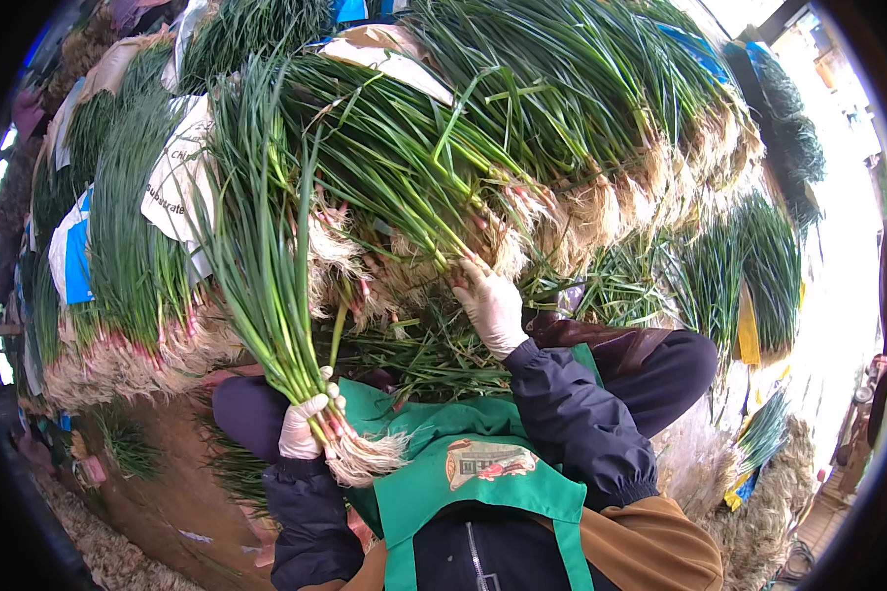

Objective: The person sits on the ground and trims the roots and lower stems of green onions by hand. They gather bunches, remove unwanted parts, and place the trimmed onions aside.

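My left hand point(301, 432), in a white glove, is closed around a bunch of green, long-leaved plants point(296, 318), which look like spring onions or green garlic. Their leaves point away from me, and pale stringy roots point(366, 456) hang past my fist over my apron. Ahead and to the right, my gloved right hand point(494, 306) pinches a plant stem point(449, 240) close to its pinkish base. That stem still lies against a heap of similar plants point(384, 155), roots facing me. My fingers partly hide its lower end.
More rooted bunches point(140, 266) lie in rows at left, with printed sacking point(181, 173) between them. Large stacks point(584, 81) stand ahead. Loose leaf trimmings point(429, 362) lie before my crossed legs. Smaller bunches point(769, 273) stand at right, and brown floor point(170, 502) shows at left.
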`<state>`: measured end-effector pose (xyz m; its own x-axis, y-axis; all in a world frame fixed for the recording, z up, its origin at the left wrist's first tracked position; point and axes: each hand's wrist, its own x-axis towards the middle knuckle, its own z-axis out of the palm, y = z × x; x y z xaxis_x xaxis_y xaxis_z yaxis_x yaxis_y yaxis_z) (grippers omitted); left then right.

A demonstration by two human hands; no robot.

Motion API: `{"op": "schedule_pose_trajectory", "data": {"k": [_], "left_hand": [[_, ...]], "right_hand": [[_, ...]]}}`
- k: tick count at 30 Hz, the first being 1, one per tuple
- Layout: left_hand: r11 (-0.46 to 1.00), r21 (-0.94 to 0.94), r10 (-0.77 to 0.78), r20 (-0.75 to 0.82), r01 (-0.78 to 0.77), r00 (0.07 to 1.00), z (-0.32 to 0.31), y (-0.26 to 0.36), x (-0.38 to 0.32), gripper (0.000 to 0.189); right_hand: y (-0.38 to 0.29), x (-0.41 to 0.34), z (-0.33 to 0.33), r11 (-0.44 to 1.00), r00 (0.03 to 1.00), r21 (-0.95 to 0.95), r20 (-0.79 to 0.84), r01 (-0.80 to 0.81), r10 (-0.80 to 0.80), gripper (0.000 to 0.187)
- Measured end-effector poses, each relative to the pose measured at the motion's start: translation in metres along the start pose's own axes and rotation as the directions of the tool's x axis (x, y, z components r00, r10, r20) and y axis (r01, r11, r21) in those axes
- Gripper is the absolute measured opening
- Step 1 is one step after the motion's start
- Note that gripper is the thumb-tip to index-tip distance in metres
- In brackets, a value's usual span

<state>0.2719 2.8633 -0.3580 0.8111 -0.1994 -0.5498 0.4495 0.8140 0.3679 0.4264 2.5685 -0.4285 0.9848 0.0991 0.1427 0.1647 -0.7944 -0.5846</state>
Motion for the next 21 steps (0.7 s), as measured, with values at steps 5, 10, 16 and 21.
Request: {"op": "schedule_pose_trajectory", "data": {"k": [5,10,16,21], "left_hand": [[0.994,0.051,0.099,-0.098,-0.095,0.99,0.029,-0.022,0.027,0.043],[0.994,0.108,0.032,0.005,-0.032,0.999,0.083,-0.05,0.092,0.036],[0.993,0.12,-0.008,-0.103,0.02,0.995,0.087,-0.053,0.139,0.033],[0.996,0.079,-0.024,-0.096,0.032,0.995,0.051,-0.053,0.11,0.041]], "right_hand": [[-0.003,0.0,0.011,0.976,0.986,0.217,-0.166,0.008,0.029,0.025],[-0.01,-0.02,-0.003,0.92,0.939,0.382,-0.339,0.086,0.053,0.011],[0.004,-0.057,-0.029,0.43,0.931,0.832,0.359,-0.351,0.064,0.021],[0.025,-0.051,-0.049,0.92,0.917,0.263,0.352,-0.29,0.188,0.015]]}}
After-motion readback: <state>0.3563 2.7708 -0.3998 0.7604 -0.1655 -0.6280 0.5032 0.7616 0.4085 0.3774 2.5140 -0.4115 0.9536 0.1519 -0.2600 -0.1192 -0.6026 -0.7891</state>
